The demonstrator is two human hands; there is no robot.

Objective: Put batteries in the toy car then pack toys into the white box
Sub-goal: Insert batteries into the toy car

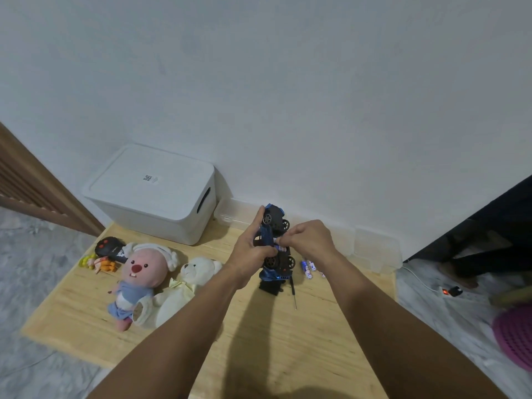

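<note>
A blue and black toy car (275,223) is held up on end above the wooden table (259,326), its underside and black wheels turned to the right. My left hand (250,249) grips its body from the left. My right hand (306,239) pinches a small blue and white battery (277,240) against the car's underside. Loose batteries (308,268) lie on the table just right of the car. The white box (152,191) stands at the back left with its lid on.
A pink plush (138,279) and a white teddy bear (184,289) lie at the left, with a black remote (109,246) and a small orange figure (100,264) behind them. A thin screwdriver (293,292) and a black cover piece (270,287) lie below the car. Clear containers (374,249) stand at the wall.
</note>
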